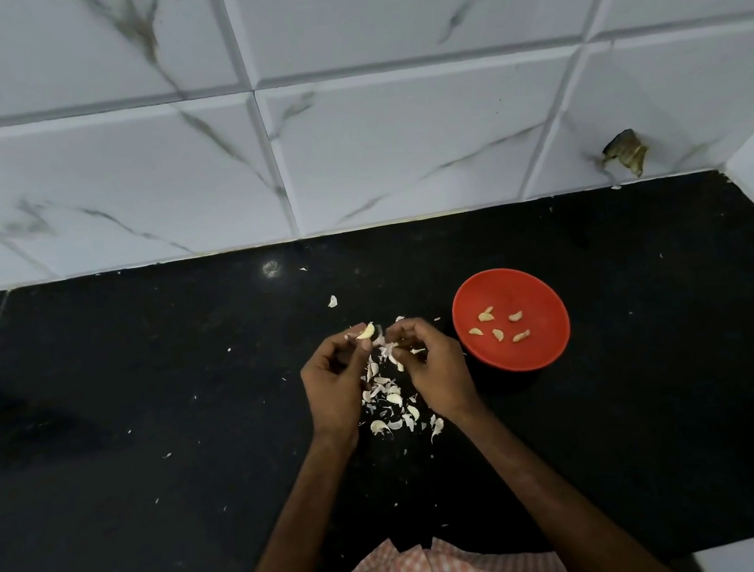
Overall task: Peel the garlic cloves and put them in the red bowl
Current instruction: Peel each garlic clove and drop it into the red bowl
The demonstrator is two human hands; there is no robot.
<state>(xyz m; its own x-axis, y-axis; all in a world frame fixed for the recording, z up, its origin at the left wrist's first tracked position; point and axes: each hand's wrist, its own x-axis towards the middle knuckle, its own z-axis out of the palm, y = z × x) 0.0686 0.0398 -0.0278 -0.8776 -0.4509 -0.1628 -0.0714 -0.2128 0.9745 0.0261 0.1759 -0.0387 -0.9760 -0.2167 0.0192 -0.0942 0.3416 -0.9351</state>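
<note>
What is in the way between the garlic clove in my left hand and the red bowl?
Only the right hand, holding garlic skin, sits between the garlic clove pinched in the left hand and the red bowl. Past it nothing visible blocks the open bowl.

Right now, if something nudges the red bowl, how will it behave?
The red bowl looks like plastic holding only five small peeled cloves, so probably light and easily slid on the glossy black counter. Its wide, shallow shape suggests skidding rather than tipping.
</note>
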